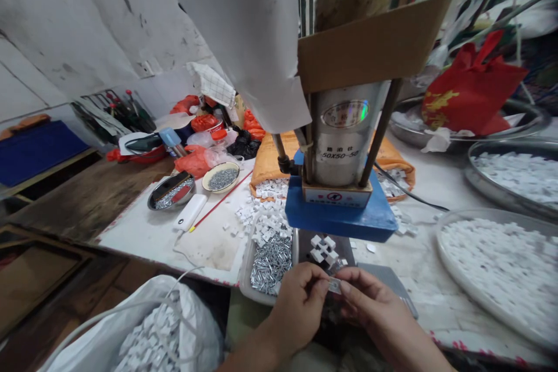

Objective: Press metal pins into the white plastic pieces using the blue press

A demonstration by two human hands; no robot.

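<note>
A small white plastic piece [334, 285] is pinched between both my hands, in front of the blue press [342, 215]. My left hand [300, 296] grips its left end with thumb and forefinger. From the other side, my right hand [375, 302] has thumb and fingers closed on its right end. Just beyond my fingertips, several white plastic pieces [325, 250] lie in a small heap on the press base. Left of my left hand stands a clear plastic tub [244, 270] holding metal pins [271, 261] and more white pieces.
Round trays [457, 296] of white pieces stand on the right. A sack [204, 325] of white pieces is below the table at lower left. Orange bags [264, 157] spill pieces behind the press. Left of it are a bowl of pins [221, 177] and a white power bank [190, 212].
</note>
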